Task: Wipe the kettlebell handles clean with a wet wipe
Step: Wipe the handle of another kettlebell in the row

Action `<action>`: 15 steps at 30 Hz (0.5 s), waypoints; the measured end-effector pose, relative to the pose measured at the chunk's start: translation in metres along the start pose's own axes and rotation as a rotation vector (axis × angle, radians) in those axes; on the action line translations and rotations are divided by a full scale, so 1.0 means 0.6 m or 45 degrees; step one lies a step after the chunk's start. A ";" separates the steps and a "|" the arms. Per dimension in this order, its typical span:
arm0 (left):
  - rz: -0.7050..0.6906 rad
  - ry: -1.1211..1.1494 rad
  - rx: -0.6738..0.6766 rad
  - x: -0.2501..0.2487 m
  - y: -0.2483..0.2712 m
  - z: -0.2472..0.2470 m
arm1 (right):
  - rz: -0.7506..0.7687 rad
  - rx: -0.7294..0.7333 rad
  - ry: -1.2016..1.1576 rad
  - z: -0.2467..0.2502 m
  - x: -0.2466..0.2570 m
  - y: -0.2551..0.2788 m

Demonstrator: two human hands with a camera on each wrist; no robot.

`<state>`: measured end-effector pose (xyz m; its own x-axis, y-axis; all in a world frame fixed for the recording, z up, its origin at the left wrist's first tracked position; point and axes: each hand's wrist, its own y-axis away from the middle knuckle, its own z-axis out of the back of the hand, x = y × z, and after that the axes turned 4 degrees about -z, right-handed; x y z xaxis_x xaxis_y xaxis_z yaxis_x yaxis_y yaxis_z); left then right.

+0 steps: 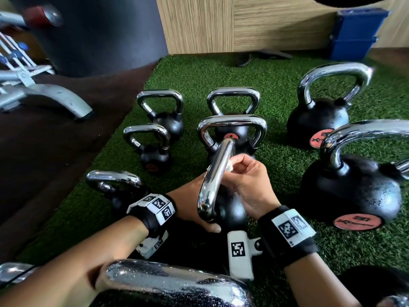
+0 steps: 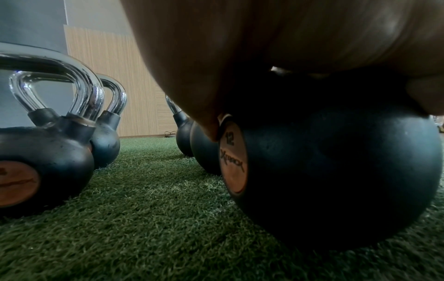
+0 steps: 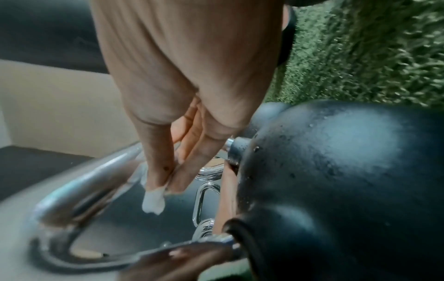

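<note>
A black kettlebell (image 1: 231, 210) marked 12 stands on the turf at centre, its chrome handle (image 1: 218, 173) seen edge-on. My left hand (image 1: 205, 224) grips the ball just below the handle, palm over the top (image 2: 264, 47) and thumb curled round the near side. My right hand (image 1: 235, 167) pinches a small white wet wipe (image 1: 229, 169) between thumb and fingers and presses it against the inner side of the handle near its top. In the right wrist view the wipe (image 3: 153, 201) pokes out below the fingertips (image 3: 176, 182), beside the blurred handle (image 3: 84, 186).
Several other chrome-handled kettlebells stand around on the green turf (image 1: 276, 69): small ones at left (image 1: 152, 151), large ones at right (image 1: 354, 191), one close in front (image 1: 172, 282). A grey bench frame (image 1: 51, 96) sits at left on dark flooring. Blue boxes (image 1: 354, 34) stand by the wood wall.
</note>
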<state>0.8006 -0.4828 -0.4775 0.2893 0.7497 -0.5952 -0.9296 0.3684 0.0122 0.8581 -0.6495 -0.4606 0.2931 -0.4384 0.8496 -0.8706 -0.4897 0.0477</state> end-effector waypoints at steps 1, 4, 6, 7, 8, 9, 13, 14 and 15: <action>0.026 -0.008 -0.015 0.001 0.002 -0.001 | 0.066 -0.073 0.093 0.000 0.003 -0.003; 0.032 0.014 -0.039 0.005 0.005 -0.003 | 0.247 -0.152 0.393 0.005 0.009 -0.005; 0.041 -0.007 -0.029 0.001 0.004 -0.001 | 0.353 -0.207 0.634 0.008 0.009 -0.007; 0.034 -0.023 -0.029 -0.002 0.003 0.000 | 0.399 -0.273 0.754 0.008 0.010 -0.010; 0.026 -0.033 -0.035 -0.003 0.003 0.000 | 0.445 -0.361 0.857 0.007 0.011 -0.016; 0.017 -0.047 -0.051 -0.005 0.003 0.001 | 0.480 -0.443 0.923 0.005 0.012 -0.023; -0.050 -0.056 -0.077 -0.014 0.006 0.005 | 0.472 -0.625 0.997 0.002 0.012 -0.046; -0.053 -0.050 -0.058 -0.016 0.005 0.007 | 0.450 -0.650 1.030 0.001 0.011 -0.049; -0.049 -0.055 -0.036 -0.018 0.004 0.008 | 0.427 -0.666 1.050 0.001 0.010 -0.052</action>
<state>0.7966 -0.4872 -0.4672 0.3340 0.7586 -0.5594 -0.9235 0.3822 -0.0331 0.8873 -0.6373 -0.4576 -0.1864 0.2577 0.9481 -0.9785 0.0382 -0.2028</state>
